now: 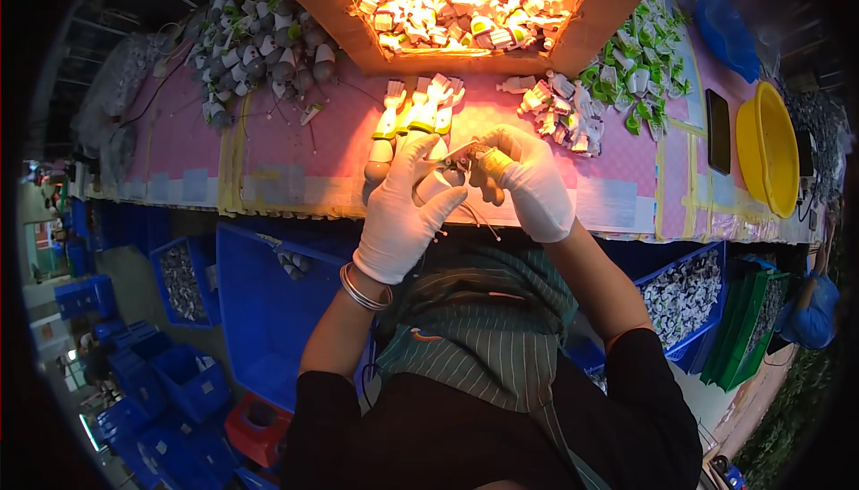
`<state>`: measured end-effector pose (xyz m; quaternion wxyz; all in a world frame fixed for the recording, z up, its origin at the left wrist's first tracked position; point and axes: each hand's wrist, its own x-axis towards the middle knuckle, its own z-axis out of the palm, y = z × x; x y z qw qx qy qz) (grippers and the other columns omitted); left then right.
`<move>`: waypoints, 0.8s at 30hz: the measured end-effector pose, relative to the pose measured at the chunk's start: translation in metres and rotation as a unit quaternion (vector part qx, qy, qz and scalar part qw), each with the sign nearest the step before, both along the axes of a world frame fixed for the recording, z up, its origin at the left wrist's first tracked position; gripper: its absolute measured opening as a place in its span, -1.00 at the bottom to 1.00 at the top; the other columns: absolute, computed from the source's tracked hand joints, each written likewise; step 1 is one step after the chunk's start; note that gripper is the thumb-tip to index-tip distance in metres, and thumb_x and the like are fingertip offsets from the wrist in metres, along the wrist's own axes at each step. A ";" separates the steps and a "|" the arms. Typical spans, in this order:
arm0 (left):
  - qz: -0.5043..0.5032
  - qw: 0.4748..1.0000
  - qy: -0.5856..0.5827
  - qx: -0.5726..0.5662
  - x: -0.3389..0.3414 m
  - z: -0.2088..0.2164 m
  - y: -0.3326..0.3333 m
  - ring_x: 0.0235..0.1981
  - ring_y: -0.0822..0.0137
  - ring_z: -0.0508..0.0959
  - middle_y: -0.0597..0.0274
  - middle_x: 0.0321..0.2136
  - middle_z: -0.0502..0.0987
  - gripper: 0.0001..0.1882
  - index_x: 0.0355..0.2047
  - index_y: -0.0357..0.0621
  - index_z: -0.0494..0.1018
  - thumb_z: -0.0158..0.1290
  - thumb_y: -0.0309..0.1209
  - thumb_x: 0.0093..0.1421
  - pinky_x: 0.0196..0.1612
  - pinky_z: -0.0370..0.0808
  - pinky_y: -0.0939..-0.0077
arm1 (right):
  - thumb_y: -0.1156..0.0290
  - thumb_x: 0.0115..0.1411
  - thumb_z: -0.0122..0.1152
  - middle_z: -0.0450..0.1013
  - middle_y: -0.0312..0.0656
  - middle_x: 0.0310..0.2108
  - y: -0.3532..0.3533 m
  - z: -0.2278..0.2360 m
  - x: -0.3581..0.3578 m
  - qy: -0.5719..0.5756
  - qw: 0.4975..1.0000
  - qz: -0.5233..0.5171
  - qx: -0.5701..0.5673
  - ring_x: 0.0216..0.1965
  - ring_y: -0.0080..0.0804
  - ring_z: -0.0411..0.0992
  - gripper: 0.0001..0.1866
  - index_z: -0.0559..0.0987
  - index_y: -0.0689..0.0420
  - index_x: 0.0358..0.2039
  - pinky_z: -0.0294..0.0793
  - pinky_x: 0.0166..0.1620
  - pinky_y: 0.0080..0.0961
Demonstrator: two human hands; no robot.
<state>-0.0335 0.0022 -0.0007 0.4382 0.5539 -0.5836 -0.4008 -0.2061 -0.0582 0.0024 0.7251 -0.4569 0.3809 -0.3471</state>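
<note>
My left hand (398, 213), in a white glove, has its thumb and fingers closed round a small white cup-shaped part (433, 187). Thin wires (483, 221) with pale tips hang below it. Close by on the right, my right hand (530, 181), also gloved, with a yellow band and brownish fingertips, pinches at the top of that part; what lies between its fingers is too small to make out. Just beyond my left hand lie several white bulb-shaped pieces (391, 119) with green rings and grey ends, side by side on the pink table cover (313, 150).
A brightly lit cardboard box (447, 65) of white parts stands at the back. Grey-and-white parts (268, 51) are heaped left, small white parts (564, 110) and green-and-white parts (640, 69) right. A phone (718, 132) and yellow basin (769, 150) lie farther right; a blue bin (259, 329) stands below.
</note>
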 end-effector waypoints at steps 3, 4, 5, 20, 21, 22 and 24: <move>0.010 0.999 0.010 0.030 -0.001 0.007 0.001 -0.20 0.41 0.54 0.12 -0.26 0.55 -0.47 0.08 -0.27 0.27 0.19 -0.40 0.15 -0.17 0.49 0.54 | 0.29 0.25 0.13 0.42 -0.32 -0.51 0.001 0.004 0.003 0.021 1.000 -0.003 -0.012 -0.60 -0.69 0.28 -0.76 0.50 0.23 -0.27 0.22 -0.54 -0.76; 0.000 0.979 0.150 0.135 -0.002 0.009 0.001 -0.23 0.39 0.54 0.13 -0.29 0.56 -0.48 0.07 -0.26 0.30 0.20 -0.40 0.14 -0.21 0.50 0.52 | 0.28 0.25 0.13 0.42 -0.32 -0.51 0.002 0.005 0.004 0.027 0.999 -0.008 -0.019 -0.59 -0.70 0.29 -0.76 0.50 0.23 -0.27 0.23 -0.54 -0.76; 0.000 0.979 0.150 0.135 -0.001 0.013 0.001 -0.23 0.39 0.54 0.13 -0.29 0.56 -0.48 0.07 -0.26 0.30 0.20 -0.40 0.14 -0.21 0.50 0.52 | 0.28 0.25 0.13 0.42 -0.32 -0.51 0.003 0.006 0.004 0.027 0.999 -0.008 -0.019 -0.59 -0.70 0.29 -0.76 0.50 0.23 -0.27 0.23 -0.54 -0.76; 0.065 0.946 -0.270 -0.166 -0.010 -0.001 -0.001 -0.25 0.07 0.55 0.03 -0.26 0.52 -0.57 -0.10 -0.16 0.41 0.19 -0.58 -0.03 -0.16 0.45 0.34 | 0.25 0.23 0.16 0.41 -0.27 -0.49 0.007 0.004 0.000 -0.081 0.973 0.034 0.215 -0.61 -0.59 0.32 -0.72 0.47 0.23 -0.25 0.25 -0.59 -0.71; 0.071 0.964 -0.218 -0.135 -0.011 -0.002 0.000 -0.25 0.08 0.56 0.03 -0.28 0.53 -0.57 -0.09 -0.18 0.40 0.19 -0.56 -0.02 -0.18 0.46 0.35 | 0.32 0.20 0.20 0.42 -0.27 -0.48 0.006 0.004 0.001 -0.025 0.990 0.016 0.135 -0.58 -0.58 0.34 -0.78 0.49 0.22 -0.27 0.27 -0.57 -0.69; 0.078 0.978 -0.165 -0.102 -0.012 -0.004 0.002 -0.26 0.10 0.56 0.02 -0.29 0.53 -0.57 -0.08 -0.20 0.39 0.20 -0.55 -0.01 -0.20 0.47 0.36 | 0.39 0.17 0.23 0.43 -0.28 -0.47 0.005 0.005 0.002 0.032 0.998 -0.001 0.053 -0.55 -0.56 0.36 -0.82 0.51 0.21 -0.29 0.30 -0.55 -0.66; 0.058 0.984 -0.153 -0.075 -0.010 -0.006 0.002 -0.32 0.18 0.57 0.06 -0.31 0.53 -0.58 -0.08 -0.22 0.38 0.19 -0.51 0.03 -0.27 0.49 0.41 | 0.47 0.12 0.26 0.44 -0.29 -0.45 0.009 -0.002 0.007 0.118 0.978 -0.047 -0.165 -0.52 -0.56 0.37 -0.86 0.52 0.19 -0.31 0.32 -0.52 -0.64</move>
